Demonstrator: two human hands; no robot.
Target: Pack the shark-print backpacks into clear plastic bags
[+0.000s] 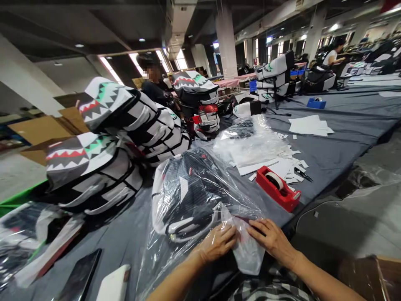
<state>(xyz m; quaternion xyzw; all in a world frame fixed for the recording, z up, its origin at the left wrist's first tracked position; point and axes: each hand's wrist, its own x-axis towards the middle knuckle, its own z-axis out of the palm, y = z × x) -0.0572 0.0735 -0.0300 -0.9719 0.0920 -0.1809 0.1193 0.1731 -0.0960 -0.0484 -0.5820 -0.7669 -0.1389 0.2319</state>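
Both your hands, left point(218, 242) and right point(273, 239), part-curled, fingers pinching a small clear pouch point(248, 251) between them. Bagged backpack point(191, 188) lies just beyond your left; red tape dispenser point(278, 188) beyond your right; phone point(82, 274) well left of both.

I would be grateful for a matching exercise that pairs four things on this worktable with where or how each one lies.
Things
1. Red tape dispenser
2. Blue tape dispenser
3. Black phone
4. Backpack with its dark back panel up

Places and states
A. Under clear plastic
B. Beside a white, rounded object
C. Next to scattered small white slips
D. Beyond a few loose white sheets, farther along the table

Right pairs: 1-C, 2-D, 3-B, 4-A
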